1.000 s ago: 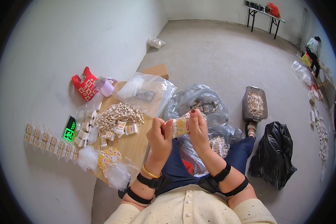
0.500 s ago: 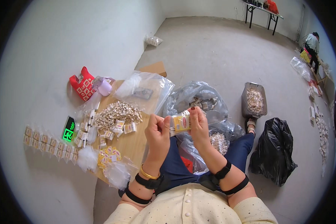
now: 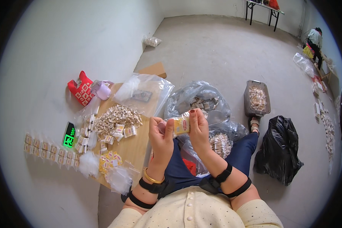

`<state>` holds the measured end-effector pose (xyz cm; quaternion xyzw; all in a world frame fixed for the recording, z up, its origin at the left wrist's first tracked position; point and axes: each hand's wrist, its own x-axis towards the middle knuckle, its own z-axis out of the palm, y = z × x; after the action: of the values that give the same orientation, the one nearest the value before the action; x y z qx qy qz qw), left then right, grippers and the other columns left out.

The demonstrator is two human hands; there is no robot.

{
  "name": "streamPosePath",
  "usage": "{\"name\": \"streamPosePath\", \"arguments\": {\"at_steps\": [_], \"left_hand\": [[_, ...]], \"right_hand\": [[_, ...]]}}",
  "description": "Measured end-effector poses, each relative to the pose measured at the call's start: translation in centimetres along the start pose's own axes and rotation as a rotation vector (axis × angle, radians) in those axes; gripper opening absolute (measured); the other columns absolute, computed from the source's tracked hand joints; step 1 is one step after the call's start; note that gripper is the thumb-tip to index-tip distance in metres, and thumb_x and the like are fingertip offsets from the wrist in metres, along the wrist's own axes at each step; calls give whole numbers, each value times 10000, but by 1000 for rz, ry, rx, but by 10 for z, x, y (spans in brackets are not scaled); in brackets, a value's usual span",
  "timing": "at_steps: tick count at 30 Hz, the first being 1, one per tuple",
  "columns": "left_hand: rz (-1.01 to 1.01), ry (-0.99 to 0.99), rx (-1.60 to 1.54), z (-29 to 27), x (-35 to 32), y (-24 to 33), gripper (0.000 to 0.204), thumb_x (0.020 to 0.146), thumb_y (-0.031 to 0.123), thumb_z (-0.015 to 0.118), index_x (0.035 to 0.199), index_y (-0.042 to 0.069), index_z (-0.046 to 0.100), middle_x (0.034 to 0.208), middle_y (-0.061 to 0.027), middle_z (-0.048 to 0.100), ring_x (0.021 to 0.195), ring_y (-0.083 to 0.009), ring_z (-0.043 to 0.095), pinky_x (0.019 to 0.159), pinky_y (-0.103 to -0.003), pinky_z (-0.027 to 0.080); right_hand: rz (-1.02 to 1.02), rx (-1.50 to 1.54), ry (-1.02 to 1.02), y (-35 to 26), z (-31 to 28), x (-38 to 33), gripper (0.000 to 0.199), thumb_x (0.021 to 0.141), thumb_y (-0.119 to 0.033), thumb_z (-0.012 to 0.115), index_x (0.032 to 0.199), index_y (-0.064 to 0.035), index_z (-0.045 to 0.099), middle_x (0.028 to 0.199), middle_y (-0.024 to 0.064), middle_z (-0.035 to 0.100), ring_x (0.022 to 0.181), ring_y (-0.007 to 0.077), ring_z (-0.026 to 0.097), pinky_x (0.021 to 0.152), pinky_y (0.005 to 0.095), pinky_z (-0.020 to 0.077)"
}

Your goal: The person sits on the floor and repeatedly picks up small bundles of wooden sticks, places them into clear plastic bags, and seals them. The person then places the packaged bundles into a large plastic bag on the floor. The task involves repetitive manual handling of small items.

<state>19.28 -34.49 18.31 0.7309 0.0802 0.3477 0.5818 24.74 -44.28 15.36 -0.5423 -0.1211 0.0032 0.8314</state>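
Between my two hands is a small clear packet of cotton swabs (image 3: pixel 181 125) with a yellow and white label card. My left hand (image 3: pixel 160 138) is closed on its left end, thumb up. At the right end, my right hand (image 3: pixel 198 127) pinches the packet's upper edge with thumb and fingers. Below my right hand a bundle of loose swabs (image 3: pixel 221 145) sits in a clear plastic bag over my lap. Just beyond my hands, a large clear bag (image 3: pixel 174 102) holds several small packed bundles.
On the wooden table (image 3: pixel 140 152) to my left are a swab pile (image 3: pixel 117 117), yellow label cards (image 3: pixel 109 161), clear pouches (image 3: pixel 119 178) and a phone (image 3: pixel 141 96). A grey bin of swabs (image 3: pixel 248 99) and a black bag (image 3: pixel 279 152) stand at right. Another person (image 3: pixel 314 40) bends far right.
Both hands keep hold of the packet and have shifted slightly left. My left thumb now stands more upright against it, and the swab tips seen at its left end are covered. The view has shifted a little.
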Motion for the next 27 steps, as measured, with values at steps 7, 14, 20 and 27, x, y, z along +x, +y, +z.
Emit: {"name": "streamPosePath", "arguments": {"at_steps": [7, 14, 20, 27], "left_hand": [[132, -16, 174, -6, 2, -6, 324, 918, 238, 651, 767, 79, 413, 581, 46, 385, 498, -36, 342, 444, -206, 276], [-269, -127, -376, -10, 2, 3, 273, 894, 237, 684, 813, 79, 476, 656, 37, 498, 564, -19, 463, 496, -164, 352], [-463, -322, -355, -20, 2, -4, 195, 861, 193, 719, 875, 72, 566, 715, 35, 566, 584, -16, 477, 515, -158, 360], [-514, -234, -378, -41, -5, -19, 181, 855, 190, 724, 829, 113, 562, 706, 53, 580, 548, -6, 477, 493, -148, 372]], "right_hand": [[69, 75, 34, 2, -12, 3, 281, 1011, -301, 477, 879, -55, 513, 690, -41, 492, 630, 11, 418, 547, 192, 359], [5, -46, 51, -7, -26, 6, 266, 1006, -271, 489, 886, -36, 529, 718, -9, 557, 651, 41, 490, 583, 206, 409], [-158, -264, 71, -9, -30, 6, 254, 998, -257, 505, 885, -32, 540, 687, 2, 553, 653, 58, 507, 576, 231, 419], [24, -464, 170, 36, -137, 15, 314, 991, -316, 502, 927, -13, 550, 702, 67, 579, 600, 110, 535, 543, 253, 438]]}}
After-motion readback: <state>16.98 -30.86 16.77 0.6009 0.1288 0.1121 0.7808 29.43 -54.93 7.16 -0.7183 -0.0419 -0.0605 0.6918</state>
